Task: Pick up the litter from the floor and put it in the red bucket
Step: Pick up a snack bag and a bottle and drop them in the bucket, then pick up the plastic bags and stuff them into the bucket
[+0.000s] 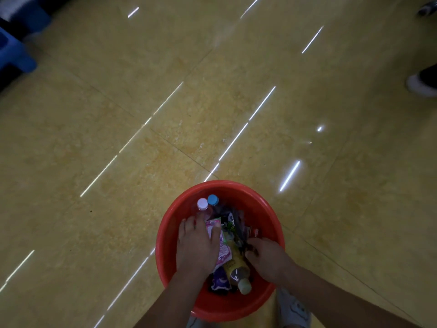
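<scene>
The red bucket (267, 209) stands on the yellow floor just in front of me, full of litter. Inside it are two bottles with a pink cap (202, 203) and a blue cap (212, 199), a pink wrapper (222, 252), a yellowish bottle (238, 268) and dark wrappers. My left hand (196, 245) lies flat, fingers straight, pressing on the pink wrapper. My right hand (267, 256) is in the bucket's right side with its fingers curled into the dark wrappers; what it grips is hidden.
Glossy yellow floor tiles (165, 114) spread all around, with light streaks reflected. A blue plastic object (14, 55) sits at the far left. Someone's shoes (421, 84) show at the right edge. My own foot (293, 308) is beside the bucket.
</scene>
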Motion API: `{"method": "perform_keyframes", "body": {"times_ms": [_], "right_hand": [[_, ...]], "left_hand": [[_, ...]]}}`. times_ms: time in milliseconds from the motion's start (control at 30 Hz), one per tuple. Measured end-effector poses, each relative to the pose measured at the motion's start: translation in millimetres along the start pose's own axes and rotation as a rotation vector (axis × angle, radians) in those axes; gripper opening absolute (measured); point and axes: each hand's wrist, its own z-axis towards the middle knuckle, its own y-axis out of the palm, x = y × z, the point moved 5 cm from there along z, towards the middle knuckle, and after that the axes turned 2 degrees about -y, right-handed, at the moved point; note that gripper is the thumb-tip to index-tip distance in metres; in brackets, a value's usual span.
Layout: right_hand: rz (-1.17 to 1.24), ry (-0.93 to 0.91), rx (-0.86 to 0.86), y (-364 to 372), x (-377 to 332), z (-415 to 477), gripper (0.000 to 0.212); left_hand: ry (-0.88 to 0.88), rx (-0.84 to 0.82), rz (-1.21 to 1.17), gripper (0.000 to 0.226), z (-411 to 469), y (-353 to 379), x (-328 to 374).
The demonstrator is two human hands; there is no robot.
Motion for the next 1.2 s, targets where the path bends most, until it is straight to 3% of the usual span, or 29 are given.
{"method": "perform_keyframes", "body": {"times_ms": [300, 567, 700, 1200], "right_hand": [[-0.012, -0.041, 0.032, -72.0, -16.2, -42.4, 0.030], [0.013, -0.006, 0.048, -123.7, -2.1, -91.1, 0.054], [-0.008, 0.070, 0.065, -146.9, 24.1, -116.0, 0.073], [0.027, 0.204, 0.216, -271.5, 148.1, -237.0, 0.071]], "left_hand": [[0.154, -0.003, 0.071, 0.077, -5.3, -68.7, 91.4], [0.325, -0.007, 0.126, 0.071, -44.3, -101.0, 159.4], [0.432, -0.030, 0.196, 0.068, -70.0, -108.8, 192.9], [0.584, -0.029, 0.226, 0.073, -140.1, -109.9, 377.7]]}}
